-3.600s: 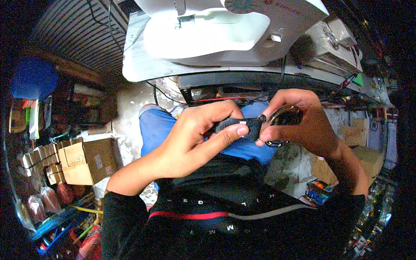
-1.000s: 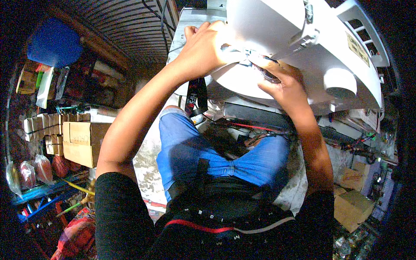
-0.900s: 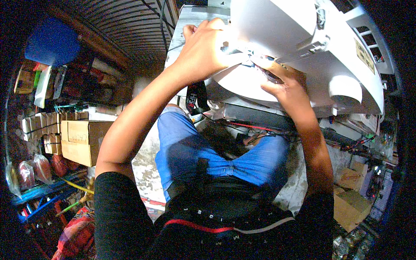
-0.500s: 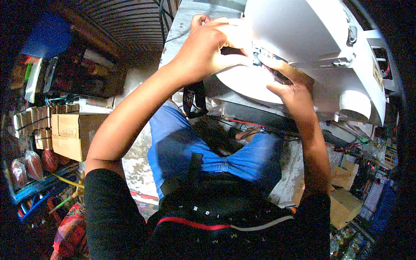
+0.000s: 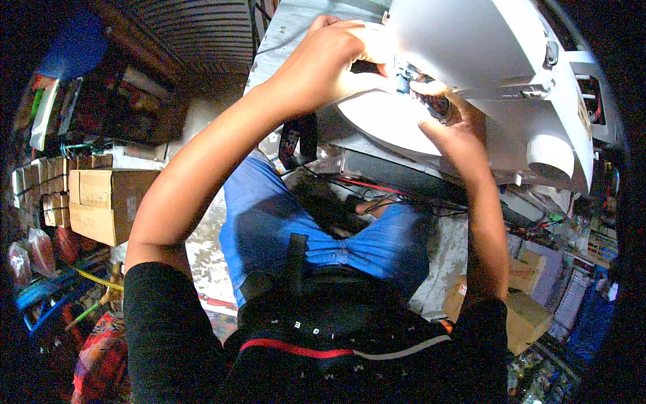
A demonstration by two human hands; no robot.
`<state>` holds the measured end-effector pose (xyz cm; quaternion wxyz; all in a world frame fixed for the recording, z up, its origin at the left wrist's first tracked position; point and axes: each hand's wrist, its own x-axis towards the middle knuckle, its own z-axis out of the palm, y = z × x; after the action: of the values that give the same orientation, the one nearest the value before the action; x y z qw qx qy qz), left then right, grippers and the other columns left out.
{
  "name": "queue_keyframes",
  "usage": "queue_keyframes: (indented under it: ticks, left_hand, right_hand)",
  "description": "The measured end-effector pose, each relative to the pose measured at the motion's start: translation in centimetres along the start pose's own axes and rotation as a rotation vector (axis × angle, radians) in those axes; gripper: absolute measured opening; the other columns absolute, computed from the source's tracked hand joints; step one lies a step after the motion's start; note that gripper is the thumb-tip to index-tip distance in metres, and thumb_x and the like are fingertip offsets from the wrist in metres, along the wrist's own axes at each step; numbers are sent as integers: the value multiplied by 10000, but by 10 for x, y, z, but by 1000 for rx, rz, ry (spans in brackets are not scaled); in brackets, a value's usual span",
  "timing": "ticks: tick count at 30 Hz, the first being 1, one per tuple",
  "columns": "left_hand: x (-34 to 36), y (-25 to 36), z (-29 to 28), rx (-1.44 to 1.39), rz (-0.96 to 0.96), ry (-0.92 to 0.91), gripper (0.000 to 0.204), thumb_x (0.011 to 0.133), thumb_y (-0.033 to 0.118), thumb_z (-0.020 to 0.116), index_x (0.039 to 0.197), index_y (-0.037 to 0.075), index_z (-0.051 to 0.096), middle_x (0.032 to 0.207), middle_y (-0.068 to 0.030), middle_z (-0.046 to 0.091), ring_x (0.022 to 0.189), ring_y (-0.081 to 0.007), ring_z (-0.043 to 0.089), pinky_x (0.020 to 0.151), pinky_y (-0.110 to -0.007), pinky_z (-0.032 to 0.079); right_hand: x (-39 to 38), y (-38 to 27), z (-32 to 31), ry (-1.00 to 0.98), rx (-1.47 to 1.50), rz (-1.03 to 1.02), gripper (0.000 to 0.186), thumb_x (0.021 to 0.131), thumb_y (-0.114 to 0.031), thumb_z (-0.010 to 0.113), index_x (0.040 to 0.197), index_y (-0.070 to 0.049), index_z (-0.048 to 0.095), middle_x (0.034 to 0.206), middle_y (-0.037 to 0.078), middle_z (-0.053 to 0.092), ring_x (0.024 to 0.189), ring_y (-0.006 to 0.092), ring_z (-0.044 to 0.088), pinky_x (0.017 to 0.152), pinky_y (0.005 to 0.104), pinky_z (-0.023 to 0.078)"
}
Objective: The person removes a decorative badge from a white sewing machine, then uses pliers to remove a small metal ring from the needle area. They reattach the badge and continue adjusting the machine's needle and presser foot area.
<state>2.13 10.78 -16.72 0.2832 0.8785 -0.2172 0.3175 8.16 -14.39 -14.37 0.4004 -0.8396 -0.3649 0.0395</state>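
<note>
Both my hands work close together at a small metal mechanism (image 5: pixel 403 77) under the body of a large white machine (image 5: pixel 464 44), which looks like a sewing machine. My left hand (image 5: pixel 336 64) reaches in from the left, thumb and fingers bent together at the mechanism; glare washes out the fingertips. From the right, my right hand (image 5: pixel 457 121) curls its thumb and index finger around a dark rounded part (image 5: pixel 437 106) beside it. What either hand grips is too small to make out. Below them lies a brightly lit white curved surface (image 5: pixel 387 124).
A white ribbed knob (image 5: pixel 550 156) sits on the machine's right side. The machine rests on a grey tabletop (image 5: pixel 286 34). A dark strap (image 5: pixel 298 141) hangs by my left knee. Cardboard boxes (image 5: pixel 101 205) stand at left, with another cardboard box (image 5: pixel 528 320) at lower right.
The view has shifted slightly. My right finger and thumb have shifted a little, and more of the dark rounded part shows between them. Both hands stay at the mechanism.
</note>
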Motion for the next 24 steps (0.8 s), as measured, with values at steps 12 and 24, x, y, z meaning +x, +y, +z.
queue_keyframes:
  ticks: [12,24]
  left_hand:
    - [5,8,-5,-59,-123,-90,306,759,309,707,950,72,671,956,-158,656,965,-319,607,834,-453,404]
    - [4,3,6,-44,-42,37,226,706,349,722,829,160,709,881,-55,666,929,-247,611,882,-425,345]
  right_hand:
    - [53,23,-16,289,-667,-305,350,826,-181,696,1144,-52,629,1052,50,654,1000,142,599,880,257,452]
    - [80,12,-15,291,-783,-349,357,830,-214,681,1146,-56,626,1062,56,652,1004,161,598,883,276,452]
